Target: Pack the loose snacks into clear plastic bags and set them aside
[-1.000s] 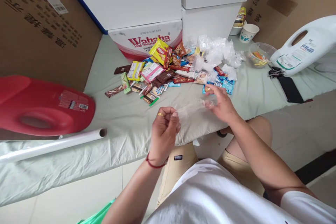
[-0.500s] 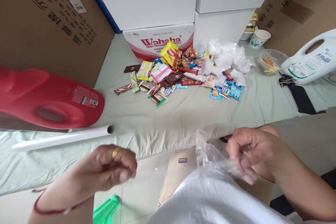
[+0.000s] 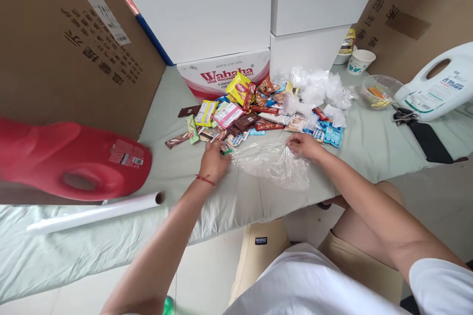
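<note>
A clear plastic bag (image 3: 271,167) is spread between my hands, on the cloth in front of a pile of wrapped snacks (image 3: 246,123). At its left edge, my left hand (image 3: 215,161) has its fingers closed, apparently on the film. Those fingers partly cover a small green-edged snack packet (image 3: 224,149) at the front of the pile. My right hand (image 3: 305,147) pinches the bag's far right edge beside the blue packets (image 3: 332,134). Crumpled clear film (image 3: 314,89) lies at the back right of the pile.
A red jug (image 3: 121,165) and a white roll (image 3: 121,208) lie on the left. Boxes, including a Wahaha carton (image 3: 192,75), stand behind. To the right are a paper cup (image 3: 361,61), a plastic bowl (image 3: 380,89), a white detergent bottle (image 3: 439,86) and a black phone (image 3: 430,142).
Both hands have moved forward from above my lap to the front of the snack pile, bringing the bag onto the cloth. They are closer together.
</note>
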`<state>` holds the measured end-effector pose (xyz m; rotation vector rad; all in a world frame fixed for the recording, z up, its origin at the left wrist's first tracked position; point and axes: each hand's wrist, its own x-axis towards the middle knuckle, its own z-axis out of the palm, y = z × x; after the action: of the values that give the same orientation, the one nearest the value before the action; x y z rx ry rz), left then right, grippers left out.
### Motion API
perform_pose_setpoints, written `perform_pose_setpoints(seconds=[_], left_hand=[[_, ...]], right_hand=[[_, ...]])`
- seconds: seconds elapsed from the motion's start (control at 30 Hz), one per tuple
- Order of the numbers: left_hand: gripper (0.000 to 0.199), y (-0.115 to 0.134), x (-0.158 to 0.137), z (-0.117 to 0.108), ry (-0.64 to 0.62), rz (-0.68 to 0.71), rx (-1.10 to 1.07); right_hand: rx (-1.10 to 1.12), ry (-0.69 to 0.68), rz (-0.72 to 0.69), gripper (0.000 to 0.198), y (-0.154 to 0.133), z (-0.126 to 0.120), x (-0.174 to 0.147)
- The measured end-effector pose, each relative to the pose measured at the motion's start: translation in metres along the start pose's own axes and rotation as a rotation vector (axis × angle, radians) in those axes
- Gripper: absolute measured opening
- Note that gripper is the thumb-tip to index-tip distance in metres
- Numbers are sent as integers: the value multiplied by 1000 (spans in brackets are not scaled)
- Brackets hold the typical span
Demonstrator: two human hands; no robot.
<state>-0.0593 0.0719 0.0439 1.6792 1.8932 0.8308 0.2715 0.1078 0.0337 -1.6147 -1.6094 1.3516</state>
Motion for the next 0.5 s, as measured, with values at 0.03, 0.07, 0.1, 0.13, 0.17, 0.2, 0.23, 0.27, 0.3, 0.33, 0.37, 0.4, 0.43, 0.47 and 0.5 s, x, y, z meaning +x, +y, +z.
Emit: perform_pose_setpoints(seconds=[0.03, 0.07, 0.1, 0.13, 0.17, 0.2, 0.23, 0.27, 0.3, 0.33, 0.37, 0.4, 0.43, 0.47, 0.5], left_hand=[[41, 5, -3, 2, 127, 99, 120], [46, 12, -7, 4, 225, 208, 220], [50, 19, -11, 7, 272, 334, 292], [52, 26, -15, 9, 253, 477, 333], [56, 33, -18, 12, 182, 615, 350], [60, 39, -20, 15, 70, 734, 346], [65, 45, -20, 18, -62, 819, 326], [71, 50, -20, 20, -194, 863, 294], [78, 54, -18, 21, -309, 871, 256], [83, 57, -17, 21, -403, 858, 214], [84, 60, -16, 21, -475, 841, 177], [81, 62, -15, 19, -528, 827, 150], [72, 64, -16, 17, -558, 817, 138], [60, 66, -17, 15, -569, 808, 143], [48, 68, -19, 14, -568, 795, 162]], right_hand=[[-26, 27, -9, 16, 0, 2, 4], [-43, 45, -15, 14, 1, 4, 8], [-56, 54, -20, 12, 1, 5, 11], [-68, 59, -25, 10, 1, 7, 13], [-85, 64, -31, 8, 0, 8, 14], [-104, 69, -37, 8, 0, 9, 15], [-125, 76, -43, 8, -1, 9, 15], [-147, 85, -47, 9, -3, 8, 14], [-170, 97, -50, 9, -4, 7, 13], [-194, 113, -54, 10, -6, 6, 11], [-218, 131, -57, 10, -8, 4, 9], [-240, 148, -60, 11, -10, 2, 8], [-258, 163, -62, 11, -11, 0, 6], [-272, 174, -61, 13, -12, -1, 6], [-281, 180, -58, 14, -12, -2, 5]])
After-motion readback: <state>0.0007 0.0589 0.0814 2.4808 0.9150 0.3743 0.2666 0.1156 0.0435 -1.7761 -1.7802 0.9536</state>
